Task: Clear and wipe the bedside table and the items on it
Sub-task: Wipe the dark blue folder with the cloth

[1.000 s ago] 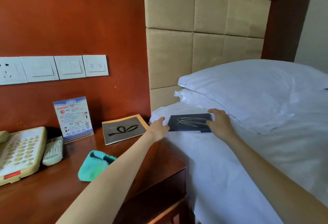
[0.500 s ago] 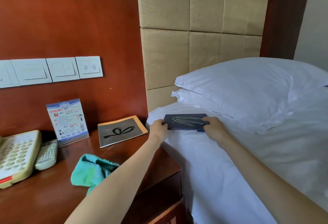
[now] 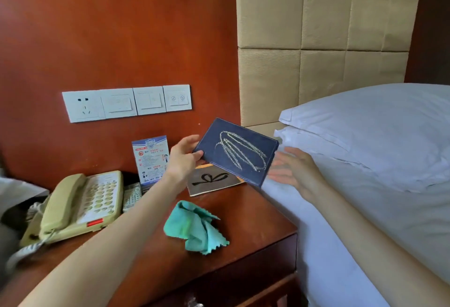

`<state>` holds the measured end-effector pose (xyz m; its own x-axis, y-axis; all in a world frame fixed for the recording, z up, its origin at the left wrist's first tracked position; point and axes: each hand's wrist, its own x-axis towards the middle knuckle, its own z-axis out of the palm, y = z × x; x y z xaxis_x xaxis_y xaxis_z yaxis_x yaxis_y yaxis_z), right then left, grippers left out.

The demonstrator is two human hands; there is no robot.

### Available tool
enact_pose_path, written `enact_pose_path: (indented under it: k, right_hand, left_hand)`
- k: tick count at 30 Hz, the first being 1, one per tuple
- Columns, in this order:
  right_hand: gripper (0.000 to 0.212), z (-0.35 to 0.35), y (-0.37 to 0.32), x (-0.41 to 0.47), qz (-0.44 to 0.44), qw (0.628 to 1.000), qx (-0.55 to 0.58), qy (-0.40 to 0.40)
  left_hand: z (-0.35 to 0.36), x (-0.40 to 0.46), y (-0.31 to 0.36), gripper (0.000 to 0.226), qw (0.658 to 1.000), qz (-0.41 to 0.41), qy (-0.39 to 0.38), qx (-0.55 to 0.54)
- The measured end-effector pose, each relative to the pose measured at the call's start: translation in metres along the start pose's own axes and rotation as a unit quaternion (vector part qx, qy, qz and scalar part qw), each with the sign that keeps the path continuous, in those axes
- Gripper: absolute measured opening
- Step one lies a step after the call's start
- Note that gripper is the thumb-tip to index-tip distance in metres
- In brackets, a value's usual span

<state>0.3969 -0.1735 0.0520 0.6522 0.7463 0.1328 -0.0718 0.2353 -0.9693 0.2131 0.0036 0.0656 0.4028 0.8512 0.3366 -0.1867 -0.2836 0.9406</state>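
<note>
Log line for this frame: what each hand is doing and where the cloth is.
left hand: grips dark blue booklet, lifted | right hand: open, off the booklet | green cloth: lying on bedside table

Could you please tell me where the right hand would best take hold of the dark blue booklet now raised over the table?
Probably at its free lower right corner, coming in from the bed side. The dark blue booklet is thin, flat and tilted; the left hand pinches its left edge, and the open right hand is already beside that end.

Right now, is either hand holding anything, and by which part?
The left hand grips the dark blue book by its left edge; the right hand holds nothing.
</note>
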Motion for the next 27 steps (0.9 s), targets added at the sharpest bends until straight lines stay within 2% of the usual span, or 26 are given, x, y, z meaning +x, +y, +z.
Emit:
enact_pose_path:
  k: [2, 7, 10, 13, 15, 18, 20, 24, 27]
  right_hand:
    - [0.030, 0.021, -0.001, -0.004, 0.015, 0.998, -0.035, -0.059]
    - [0.035, 0.069, 0.010, -0.009, 0.083, 0.985, -0.039, -0.144]
    - [0.027, 0.095, 0.019, -0.013, 0.100, 0.982, 0.014, -0.160]
    - [0.023, 0.123, 0.028, -0.021, 0.069, 0.984, 0.062, -0.150]
    - [0.025, 0.140, 0.034, -0.027, 0.034, 0.989, 0.063, -0.132]
    - [0.026, 0.158, 0.043, -0.038, -0.009, 0.993, 0.063, -0.104]
    - [0.021, 0.167, 0.049, -0.045, -0.037, 0.992, 0.069, -0.103]
    - [0.016, 0.180, 0.061, -0.057, -0.059, 0.989, 0.102, -0.089]
    - [0.020, 0.185, 0.070, -0.063, -0.057, 0.988, 0.094, -0.113]
  left_hand:
    - [-0.031, -0.002, 0.010, 0.040, 1.000, -0.008, 0.009, 0.012]
    - [-0.098, -0.013, 0.026, 0.041, 1.000, 0.007, 0.015, 0.022]
    - [-0.123, -0.022, 0.029, 0.044, 0.995, -0.007, 0.059, -0.086]
    - [-0.136, -0.034, 0.025, 0.040, 0.971, -0.030, 0.098, -0.214]
    - [-0.136, -0.047, 0.018, 0.037, 0.969, -0.044, 0.070, -0.231]
    - [-0.129, -0.073, 0.004, 0.040, 0.979, -0.100, -0.005, -0.177]
    - [-0.126, -0.087, -0.008, 0.043, 0.979, -0.117, -0.026, -0.162]
    - [-0.129, -0.102, -0.021, 0.035, 0.976, -0.086, -0.041, -0.196]
    - [-0.140, -0.103, -0.023, 0.029, 0.975, -0.044, -0.063, -0.207]
